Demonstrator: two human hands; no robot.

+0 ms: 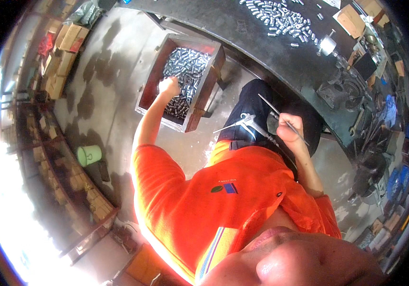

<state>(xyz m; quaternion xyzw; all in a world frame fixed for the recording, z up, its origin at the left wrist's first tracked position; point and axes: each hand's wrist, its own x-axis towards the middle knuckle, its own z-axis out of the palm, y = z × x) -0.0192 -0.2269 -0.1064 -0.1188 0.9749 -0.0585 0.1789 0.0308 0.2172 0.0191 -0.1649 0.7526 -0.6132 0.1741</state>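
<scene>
My left hand (pixel 169 87) reaches into an open crate (pixel 211 78) at the left of the bench, over a heap of small metal cylindrical pieces (pixel 189 66). Its fingers are curled, and what they pinch is hidden. In my right hand (pixel 290 127) a thin metal rod (pixel 268 103) slants over my lap, gripped in a closed fist. An air blow gun (pixel 248 123) with a long thin nozzle lies across my dark trousers, left of the right hand, its hose running down beside me.
On the dark bench (pixel 214 19) lies a spread pile of metal cylindrical pieces (pixel 283 19). A round metal fixture (pixel 327 45) and a wrench (pixel 357 123) are to its right. Cardboard boxes (pixel 64 66) stand far left, a green bucket (pixel 89 155) on the floor.
</scene>
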